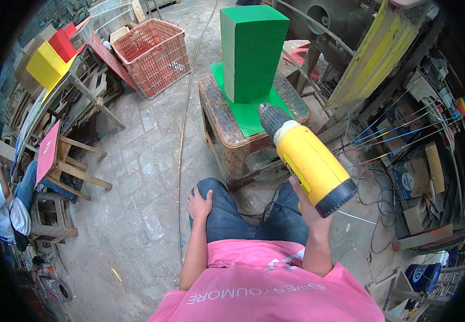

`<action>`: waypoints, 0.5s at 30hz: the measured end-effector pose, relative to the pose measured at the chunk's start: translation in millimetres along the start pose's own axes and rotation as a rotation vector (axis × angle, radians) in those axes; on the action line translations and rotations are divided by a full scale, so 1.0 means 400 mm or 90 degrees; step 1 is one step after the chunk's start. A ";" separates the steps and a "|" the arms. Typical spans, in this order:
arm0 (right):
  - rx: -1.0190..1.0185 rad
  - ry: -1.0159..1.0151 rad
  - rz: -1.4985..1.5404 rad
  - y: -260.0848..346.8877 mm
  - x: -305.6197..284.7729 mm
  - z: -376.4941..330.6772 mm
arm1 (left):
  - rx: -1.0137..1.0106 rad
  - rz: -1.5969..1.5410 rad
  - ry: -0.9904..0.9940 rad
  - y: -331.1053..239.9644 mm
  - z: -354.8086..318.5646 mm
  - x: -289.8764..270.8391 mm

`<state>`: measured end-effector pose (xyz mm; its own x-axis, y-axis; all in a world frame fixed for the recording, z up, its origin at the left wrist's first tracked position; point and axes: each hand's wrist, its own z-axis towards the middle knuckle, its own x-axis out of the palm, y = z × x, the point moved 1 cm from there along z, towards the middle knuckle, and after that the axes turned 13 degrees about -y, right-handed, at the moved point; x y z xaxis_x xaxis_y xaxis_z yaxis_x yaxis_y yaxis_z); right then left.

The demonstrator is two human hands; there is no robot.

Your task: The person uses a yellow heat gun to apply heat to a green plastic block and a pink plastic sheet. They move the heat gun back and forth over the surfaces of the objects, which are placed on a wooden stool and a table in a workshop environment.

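Note:
My right hand (pixel 311 210) is wrapped round the handle of a yellow electric drill (pixel 314 158) with a black rear end. Its dark chuck (pixel 271 116) points up and away, in front of the near right part of a worn wooden stool (pixel 235 140). Whether a bit sits in the chuck, I cannot tell. On the stool, a tall stack of green sheets (pixel 253 56) stands upright on a wider flat green sheet (pixel 249 124). My left hand (pixel 198 204) lies on my left knee with its fingers apart, holding nothing.
A red plastic crate (pixel 155 59) stands beyond the stool to the left. A cable (pixel 183 139) runs along the floor. Farther left are a pink-topped stool (pixel 48 150), a yellow block (pixel 47 67) and a seated person (pixel 7 206). Shelves with cardboard boxes (pixel 412 180) line the right.

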<state>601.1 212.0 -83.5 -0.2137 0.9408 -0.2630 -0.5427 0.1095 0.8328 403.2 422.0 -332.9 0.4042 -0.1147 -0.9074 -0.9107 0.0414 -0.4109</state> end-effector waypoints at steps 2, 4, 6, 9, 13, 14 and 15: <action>-0.015 -0.012 0.015 0.015 0.005 0.009 | 0.000 -0.014 -0.008 0.002 -0.005 0.002; -0.031 -0.020 0.006 0.022 0.005 0.020 | -0.001 -0.022 -0.011 0.000 -0.008 0.001; -0.051 -0.025 -0.028 0.026 0.002 0.034 | -0.003 -0.027 -0.011 -0.004 -0.008 -0.005; 0.024 -0.080 0.079 0.050 0.005 0.053 | -0.001 -0.031 -0.022 -0.001 -0.009 -0.007; -0.110 -0.183 0.067 0.090 0.016 0.103 | -0.008 -0.033 -0.027 0.001 -0.012 -0.006; -0.124 -0.182 0.108 0.100 0.014 0.109 | -0.009 -0.035 -0.028 0.003 -0.011 -0.003; -0.139 -0.180 0.148 0.111 0.011 0.116 | -0.009 -0.037 -0.029 0.005 -0.010 0.000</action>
<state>613.8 235.9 -24.9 -0.1369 0.9866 0.0892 -0.6723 -0.1586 0.7231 401.1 417.9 -333.4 0.4602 -0.0708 -0.8850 -0.8863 0.0224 -0.4626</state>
